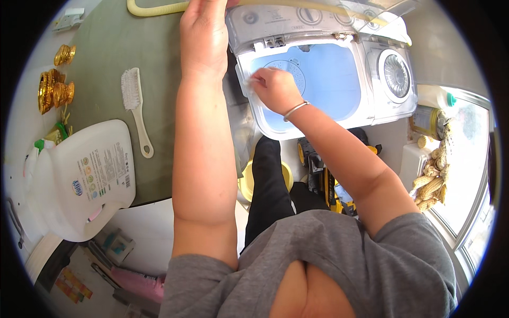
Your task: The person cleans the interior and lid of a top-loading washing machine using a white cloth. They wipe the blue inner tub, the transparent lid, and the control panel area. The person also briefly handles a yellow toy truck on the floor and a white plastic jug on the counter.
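Observation:
A twin-tub washing machine (364, 79) stands in front of me with its large blue washing tub (328, 79) uncovered. My right hand (277, 89), a bangle on its wrist, is closed at the left rim of that tub. A small whitish wad (251, 82), perhaps cloth or tissue, shows at its fingertips against the rim. My left hand (204, 40) reaches up beside the left end of the control panel (286, 17). Its fingers run past the top edge of the picture, so what they touch is hidden.
On the grey-green counter (159, 175) at left lie a white scrubbing brush (137, 111) and a big white detergent jug (90, 175). A pale yellow hose (156, 9) crosses behind. Below are a yellow bucket (286, 175) and a black-and-yellow object (331, 193). Dried corn (432, 183) hangs by the window.

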Demonstrator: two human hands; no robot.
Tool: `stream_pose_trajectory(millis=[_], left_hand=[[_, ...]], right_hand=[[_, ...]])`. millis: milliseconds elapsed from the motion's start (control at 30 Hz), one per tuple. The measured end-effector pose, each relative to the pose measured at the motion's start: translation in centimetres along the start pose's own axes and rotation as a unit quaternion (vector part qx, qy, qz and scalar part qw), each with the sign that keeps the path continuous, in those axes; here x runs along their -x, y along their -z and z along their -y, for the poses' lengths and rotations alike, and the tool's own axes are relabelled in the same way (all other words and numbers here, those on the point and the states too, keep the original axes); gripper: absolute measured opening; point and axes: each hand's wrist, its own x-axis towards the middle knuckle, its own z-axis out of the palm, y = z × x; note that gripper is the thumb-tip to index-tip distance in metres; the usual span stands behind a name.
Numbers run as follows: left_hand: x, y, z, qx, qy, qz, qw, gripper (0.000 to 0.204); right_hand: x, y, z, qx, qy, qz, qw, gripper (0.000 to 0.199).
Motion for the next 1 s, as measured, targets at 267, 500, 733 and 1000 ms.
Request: stream_pose_trajectory(millis=[267,500,733,1000], left_hand=[[-0.4,0.1,0.2,0.021,0.007,0.025,0.999,0.040],[0.1,0.8,0.0,-0.006,0.020,0.014,1.000,0.040],[0.1,0.5,-0.3,-0.007,0.021,0.031,0.999,0.041],[0.1,1.0,0.3,0.005,0.016,0.033,0.999,0.039]], right_hand=[[-3.2,-2.1,0.9,0.248,0.118,0.062,0.960,0.040],[-0.1,-1.5,2.6,0.267,0.080,0.155,0.948,0.043],[-3.0,-1.3,1.8,0.272,0.074,0.108,0.953,0.049],[4.7,-0.4,3.6,0.186,0.062,0.241,0.950,0.016]])
